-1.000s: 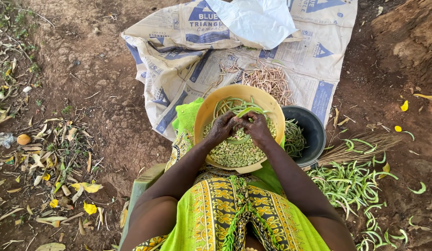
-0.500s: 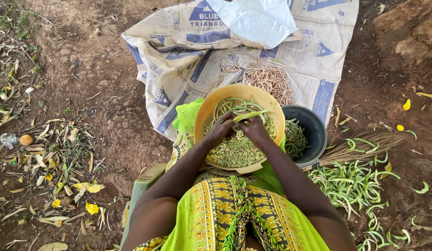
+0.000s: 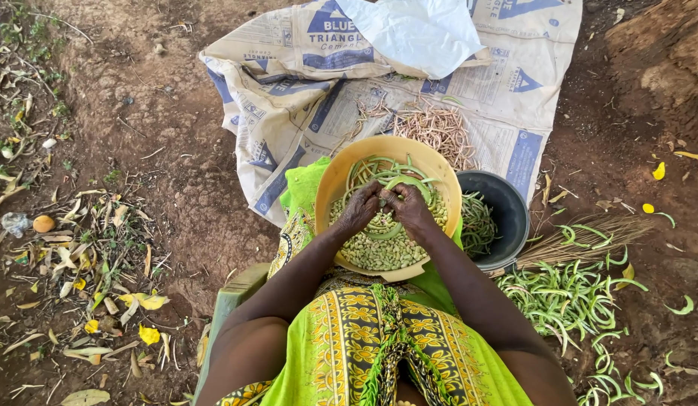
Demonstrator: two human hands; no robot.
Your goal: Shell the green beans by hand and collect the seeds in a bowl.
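Bare brown dirt ground [image 3: 176,195] carries a spread printed sack [image 3: 289,90] and a dark bucket [image 3: 507,207]. Empty green pods [image 3: 567,293] lie heaped on the right, dry leaves [image 3: 86,256] on the left.

**Soft shade, sharp centre**

Lit evenly by diffuse daylight, with no hard shadows on the dirt ground [image 3: 176,188]. Brightest on the white sheet [image 3: 416,30] atop the printed sacks [image 3: 289,83], near glare. Crisp focus over the yellow bowl [image 3: 341,180]. Slight wide-angle stretch and softening toward corners; colours saturated, no motion blur.
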